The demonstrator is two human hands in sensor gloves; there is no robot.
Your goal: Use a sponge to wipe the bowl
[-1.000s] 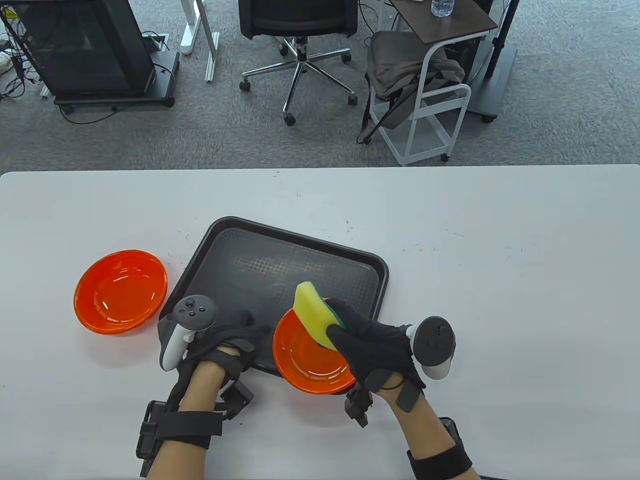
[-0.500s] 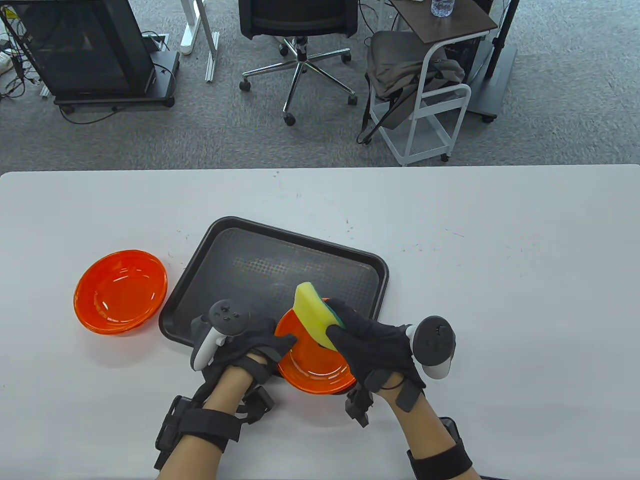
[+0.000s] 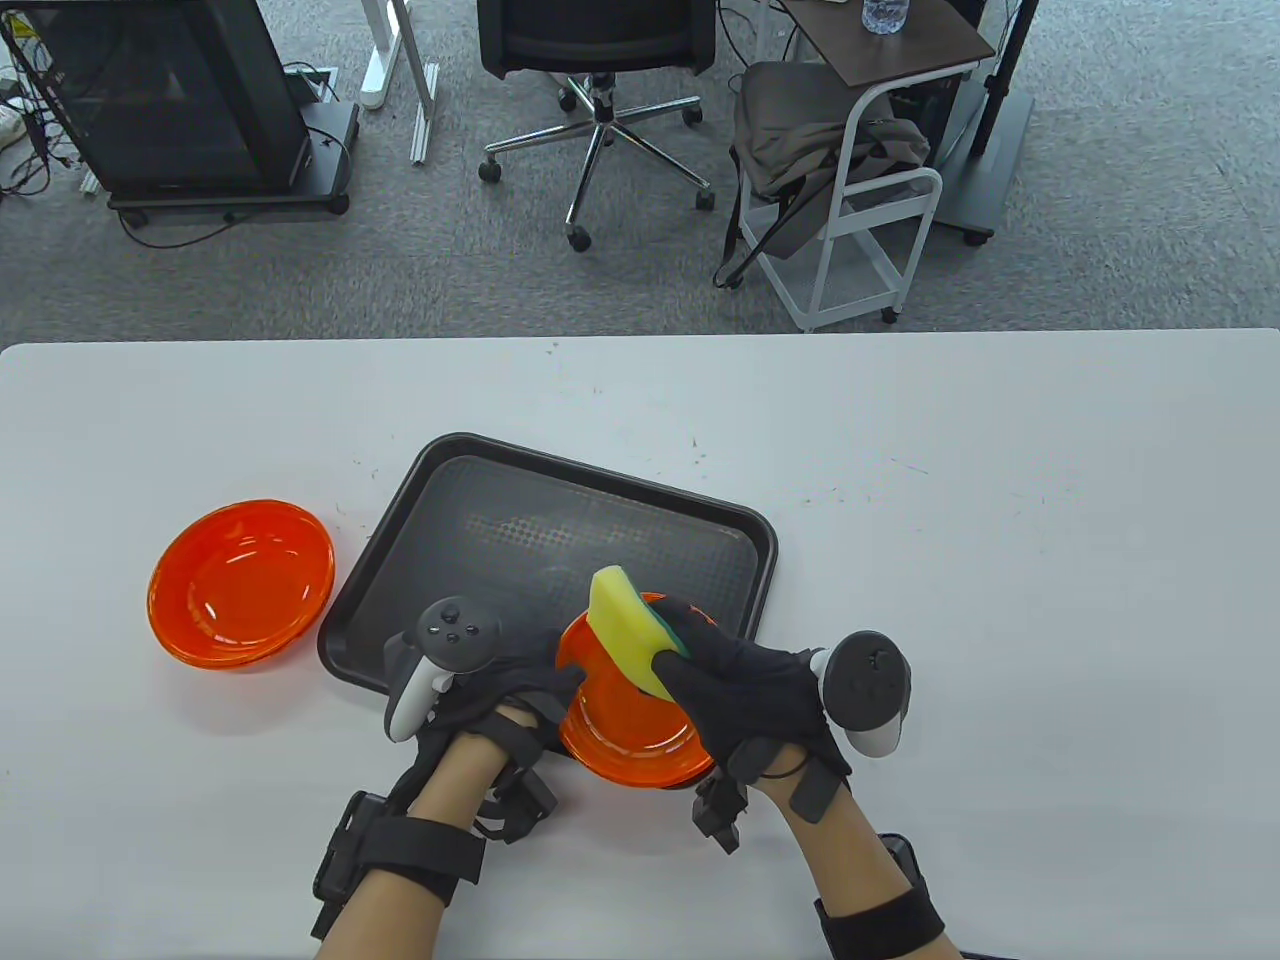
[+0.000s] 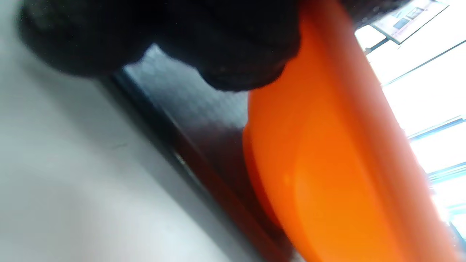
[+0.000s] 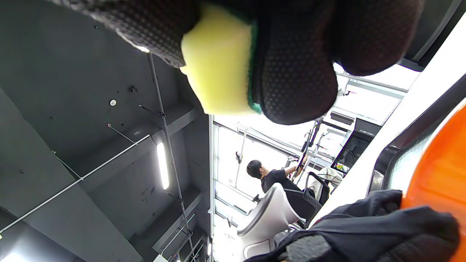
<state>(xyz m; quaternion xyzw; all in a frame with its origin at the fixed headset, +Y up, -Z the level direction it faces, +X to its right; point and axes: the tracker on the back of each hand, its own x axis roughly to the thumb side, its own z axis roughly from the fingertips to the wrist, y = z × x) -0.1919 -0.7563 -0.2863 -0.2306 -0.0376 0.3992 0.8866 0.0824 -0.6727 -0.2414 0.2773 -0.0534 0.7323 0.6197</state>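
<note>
The shallow orange plastic bowl (image 3: 630,725) I am working on sits tilted at the near right corner of the dark grey rectangular tray (image 3: 520,530), its near edge hanging past the tray's rim toward me. My left hand (image 3: 500,690) grips the bowl's left rim, the fingers (image 4: 233,43) curled over the edge; the left wrist view shows the bowl's orange underside lifted off the tray floor. My right hand (image 3: 745,690) holds the yellow sponge with a green scrub layer (image 3: 625,630) just over the bowl's far right side, fingers (image 5: 291,72) pressed together around it, the yellow face turned toward the bowl. I cannot tell whether the sponge touches the plastic. The bowl holds nothing I can see, and the rest of the tray floor carries only its textured pattern. To the left of the tray, apart from it on the white surface (image 3: 1000,600), rests a second orange plastic bowl (image 3: 240,585), upright, with nothing in it.
</note>
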